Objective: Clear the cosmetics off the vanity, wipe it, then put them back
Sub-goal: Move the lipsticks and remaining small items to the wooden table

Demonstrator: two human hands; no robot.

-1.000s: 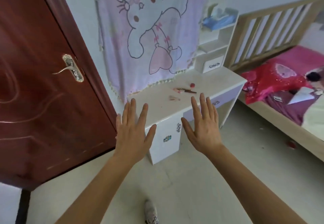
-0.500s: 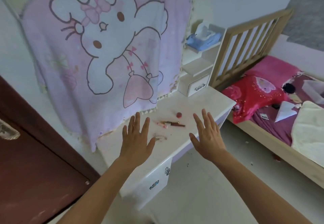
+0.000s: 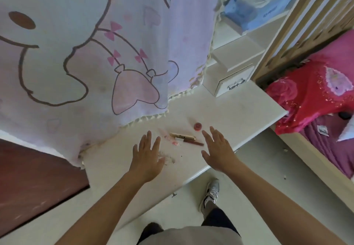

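The white vanity top [image 3: 229, 110] lies just below me. On it are a gold tube [image 3: 182, 135], a dark red pencil [image 3: 193, 142], a small pink tube [image 3: 168, 138] and a little round red pot [image 3: 197, 126]. A smear of dark and pink powder [image 3: 169, 158] marks the top beside my left hand [image 3: 146, 156]. That hand hovers flat with fingers spread, just short of the tubes. My right hand [image 3: 216, 149] hovers open too, right of the pencil and below the red pot. Neither hand holds anything.
A pink cartoon cloth [image 3: 92, 53] hangs over the back of the vanity. White shelves with a small drawer [image 3: 231, 83] and a blue tissue pack [image 3: 256, 12] stand at the right rear. A wooden bed [image 3: 287, 33] with red bedding [image 3: 310, 95] lies right. A dark red door [image 3: 34, 183] is left.
I have stepped up close to the vanity and the view has tilted down. Both open hands now hover over the top near the cosmetics.
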